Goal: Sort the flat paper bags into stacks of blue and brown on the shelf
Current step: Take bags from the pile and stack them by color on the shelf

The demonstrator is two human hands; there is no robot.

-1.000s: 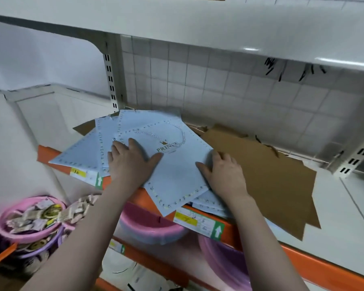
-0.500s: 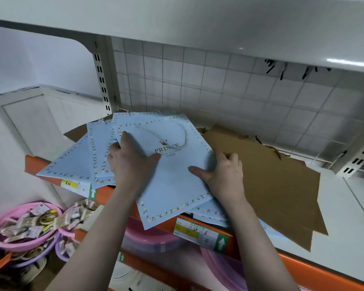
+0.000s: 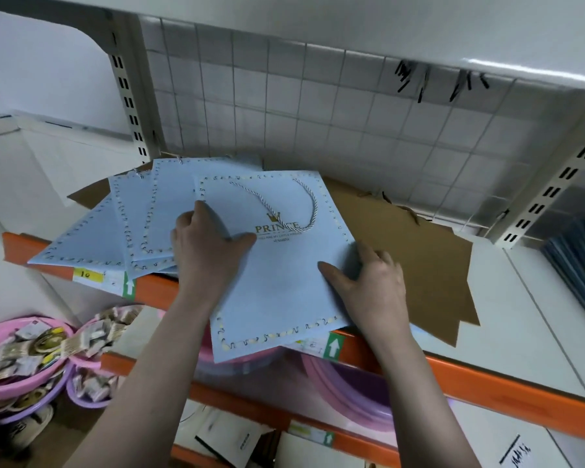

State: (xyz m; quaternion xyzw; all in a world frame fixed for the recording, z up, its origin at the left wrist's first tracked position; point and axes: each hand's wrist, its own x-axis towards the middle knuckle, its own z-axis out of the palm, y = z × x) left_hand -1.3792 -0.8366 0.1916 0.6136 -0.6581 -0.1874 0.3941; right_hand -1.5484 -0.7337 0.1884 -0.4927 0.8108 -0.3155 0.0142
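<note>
1. Lying uppermost on the white shelf (image 3: 507, 332) is a blue paper bag (image 3: 277, 275) with a white rope handle, a gold crown and the gold word "PRINCE"; a smaller line beneath it is too blurred to read.
2. Its lower edge overhangs the shelf's orange front rail (image 3: 487, 383).
3. The left hand (image 3: 206, 251) rests on the bag's left side, fingers fairly straight and thumb spread toward the lettering.
4. The right hand (image 3: 368, 282) holds the bag's right edge, thumb on top and fingers seemingly curled behind it, though the view there is soft.
5. More blue bags (image 3: 122, 228) fan out to the left, partly beneath the top one.
6. Brown bags (image 3: 419, 258) lie flat to the right, touching the blue ones.
7. A price label (image 3: 105, 280) on the rail shows a yellow patch reading "10" and a white arrow on green; a second arrow label (image 3: 333, 346) sits below the top bag.
8. Pink basins (image 3: 21, 383) holding small packets stand lower left.
</note>
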